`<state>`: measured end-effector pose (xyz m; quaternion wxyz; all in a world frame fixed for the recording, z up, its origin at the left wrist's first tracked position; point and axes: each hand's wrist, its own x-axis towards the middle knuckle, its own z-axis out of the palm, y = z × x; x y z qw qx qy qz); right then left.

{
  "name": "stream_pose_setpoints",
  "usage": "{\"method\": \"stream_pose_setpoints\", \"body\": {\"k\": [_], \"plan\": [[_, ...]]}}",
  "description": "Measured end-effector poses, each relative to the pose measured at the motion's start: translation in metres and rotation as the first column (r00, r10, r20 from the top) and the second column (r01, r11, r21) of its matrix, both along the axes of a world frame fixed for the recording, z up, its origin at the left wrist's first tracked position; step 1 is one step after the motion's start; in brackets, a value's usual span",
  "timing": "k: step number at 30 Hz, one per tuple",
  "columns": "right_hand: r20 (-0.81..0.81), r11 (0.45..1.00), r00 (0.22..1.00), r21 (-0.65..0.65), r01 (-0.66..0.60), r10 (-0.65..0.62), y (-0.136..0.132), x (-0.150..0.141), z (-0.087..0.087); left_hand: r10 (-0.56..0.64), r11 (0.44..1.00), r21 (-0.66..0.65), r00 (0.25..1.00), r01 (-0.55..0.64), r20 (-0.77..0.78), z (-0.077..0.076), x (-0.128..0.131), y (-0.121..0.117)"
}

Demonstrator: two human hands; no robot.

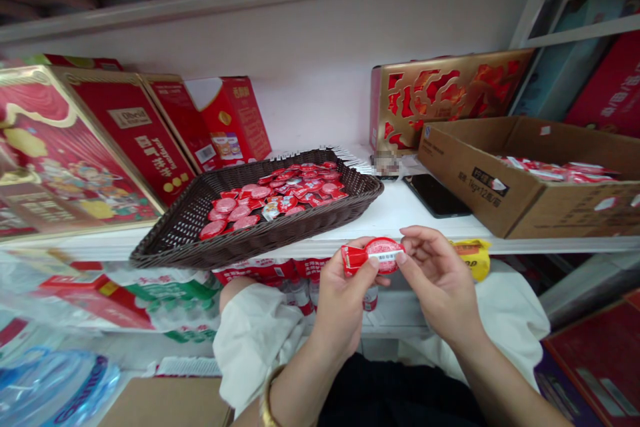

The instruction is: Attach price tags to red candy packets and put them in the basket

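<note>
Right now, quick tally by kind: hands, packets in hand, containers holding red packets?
Hands: 2 (left hand, right hand)
Red packet held between the hands: 1
Woven basket of red packets: 1
Cardboard carton of red packets: 1
Total: 5

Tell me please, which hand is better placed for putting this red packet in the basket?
Probably the left hand: it grips the red packet and is nearer the basket. The right hand also touches the packet, but sits farther away, toward the cardboard box.
</note>
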<state>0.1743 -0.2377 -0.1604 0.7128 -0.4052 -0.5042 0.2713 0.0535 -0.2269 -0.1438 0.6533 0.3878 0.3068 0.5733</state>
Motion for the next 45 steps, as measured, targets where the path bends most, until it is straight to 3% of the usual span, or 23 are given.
{"method": "stream_pose_setpoints", "body": {"k": [9,15,19,22,24,27,29,30,31,32,34,35,37,39,40,42,45], "plan": [[-0.023,1.0,1.0,-0.002,0.01,-0.01,-0.001,0.003,0.0,-0.022,1.0,-0.022,1.0,0.022,0.001,0.001,0.001,-0.001],[0.054,0.997,0.996,-0.043,-0.062,0.064,-0.002,0.006,0.0,-0.053,0.999,-0.005,0.998,0.053,-0.035,-0.002,0.002,-0.002],[0.065,0.999,0.997,0.011,0.047,-0.048,-0.005,0.022,0.009,-0.06,0.996,0.053,0.994,0.066,-0.094,0.006,0.006,0.003],[0.076,0.978,0.976,0.07,0.197,-0.203,-0.008,0.046,0.03,-0.123,0.983,0.122,0.987,0.135,-0.1,0.029,0.028,0.014],[0.093,0.929,0.928,0.128,0.348,-0.361,-0.006,0.07,0.052,-0.234,0.955,0.169,0.969,0.245,-0.083,0.053,0.055,0.024],[0.15,0.786,0.776,0.211,0.581,-0.613,0.005,0.12,0.09,-0.426,0.885,0.212,0.905,0.414,0.011,0.092,0.106,0.039],[0.161,0.637,0.618,0.268,0.723,-0.769,0.014,0.157,0.11,-0.513,0.839,0.18,0.857,0.513,-0.048,0.111,0.134,0.047],[0.245,0.596,0.547,0.22,0.772,-0.8,0.019,0.174,0.116,-0.504,0.841,0.161,0.856,0.517,-0.115,0.116,0.142,0.049],[0.303,0.503,0.435,0.204,0.84,-0.848,0.022,0.188,0.12,-0.478,0.847,0.149,0.854,0.51,-0.205,0.119,0.147,0.05],[0.384,0.462,0.354,0.236,0.855,-0.853,0.025,0.197,0.121,-0.432,0.859,0.152,0.852,0.488,-0.297,0.12,0.146,0.051],[0.418,0.424,0.273,0.328,0.844,-0.867,0.026,0.202,0.117,-0.338,0.864,0.205,0.833,0.459,-0.438,0.118,0.132,0.054],[0.399,0.437,0.283,0.375,0.817,-0.872,0.026,0.197,0.114,-0.298,0.854,0.253,0.826,0.454,-0.478,0.117,0.119,0.057],[0.362,0.511,0.376,0.427,0.746,-0.853,0.027,0.175,0.106,-0.207,0.816,0.369,0.821,0.444,-0.532,0.12,0.086,0.07],[0.438,0.657,0.496,0.404,0.637,-0.75,0.032,0.146,0.1,-0.021,0.765,0.477,0.756,0.434,-0.654,0.129,0.048,0.092],[0.472,0.71,0.534,0.39,0.587,-0.701,0.037,0.132,0.097,0.098,0.761,0.48,0.654,0.436,-0.75,0.134,0.03,0.105],[0.531,0.794,0.593,0.35,0.498,-0.606,0.051,0.11,0.093,0.302,0.804,0.408,0.295,0.433,-0.907,0.141,-0.005,0.133],[0.617,0.862,0.607,0.29,0.416,-0.501,0.078,0.091,0.086,0.324,0.841,0.325,0.078,0.433,-0.943,0.139,-0.044,0.166]]}}
